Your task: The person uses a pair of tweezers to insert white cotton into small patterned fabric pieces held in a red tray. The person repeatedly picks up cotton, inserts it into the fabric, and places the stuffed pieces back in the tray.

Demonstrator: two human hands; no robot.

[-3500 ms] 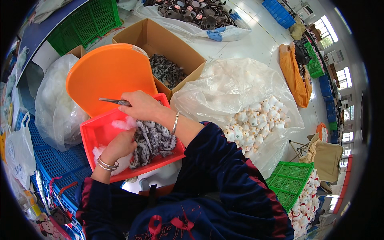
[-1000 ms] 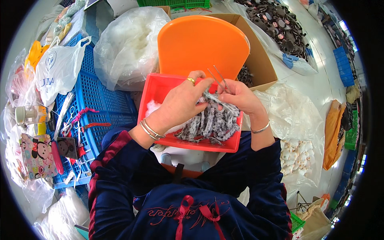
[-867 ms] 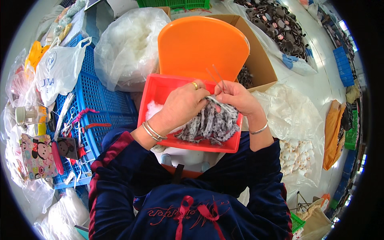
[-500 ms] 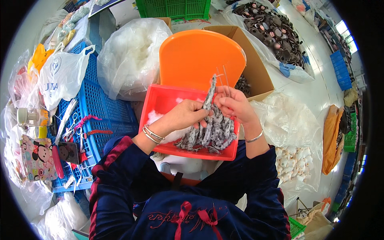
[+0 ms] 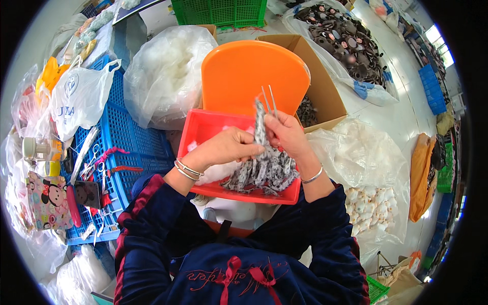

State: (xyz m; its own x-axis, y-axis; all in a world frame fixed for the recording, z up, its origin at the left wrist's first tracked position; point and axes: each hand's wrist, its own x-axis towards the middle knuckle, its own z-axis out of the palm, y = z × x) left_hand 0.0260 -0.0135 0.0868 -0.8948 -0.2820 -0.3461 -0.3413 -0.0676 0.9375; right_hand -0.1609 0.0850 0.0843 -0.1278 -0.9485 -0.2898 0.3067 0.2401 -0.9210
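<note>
Red tray (image 5: 203, 133) is the landmark; it sits on the lap, tilted a little, its near rim toward the body.

Left hand (image 5: 226, 147) is over the tray's middle, fingers pinched together on the lower part of a speckled grey-white fabric strip (image 5: 260, 121). Right hand (image 5: 287, 134) is just right of it, over the tray's right half, closed on the same strip and on metal tweezers (image 5: 269, 100). Both hands clamp the strip, almost touching each other.

The strip's long axis runs up and away from the body, its top end rising above the tray's far rim. The tweezers lie beside it on the same axis, tips pointing away, past the strip's end. The right hand is nearer the top end; the left holds lower.

A pile of like strips (image 5: 264, 173) lies in the tray under and near of both hands, touching the near rim.

Room: tight. An orange lid (image 5: 239, 76) stands right behind the tray's far rim, close to the tweezer tips. Blue crate (image 5: 129, 137) is left of the tray, clear bag (image 5: 356, 152) is right. A cardboard box (image 5: 320, 81) is far right, behind the lid.
</note>
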